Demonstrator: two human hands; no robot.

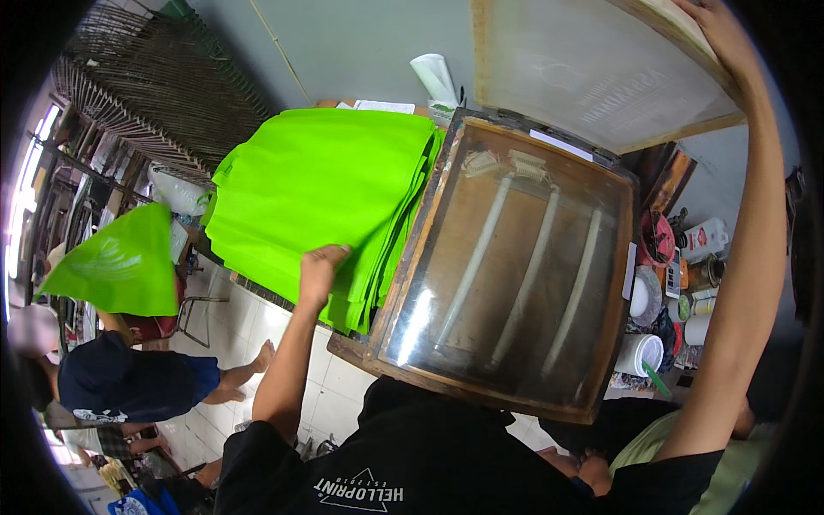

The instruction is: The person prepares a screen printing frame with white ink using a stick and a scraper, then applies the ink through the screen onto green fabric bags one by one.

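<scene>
A thick stack of bright green fabric sheets (pixel 318 176) lies left of a glass-topped wooden light box (pixel 532 283). My left hand (pixel 324 273) is closed at the stack's near side, with the top sheet's edge pinched between thumb and fingers. Three pale tubes show beneath the glass. High on the right, my right hand (pixel 719 34) grips the wooden rim of a screen printing frame (pixel 601 69). That frame is tilted up behind the box, and faint pale lettering shows on its mesh. Some of my right fingers are cut off by the picture's upper edge.
Left, a person in dark clothes holds up a green sheet (pixel 120 262) near a wire drying rack (pixel 163 77). Right of the box stand a white bucket (pixel 639 354), a red container (pixel 657 236) and a white jug (pixel 705 238). Another person sits close at the lower right.
</scene>
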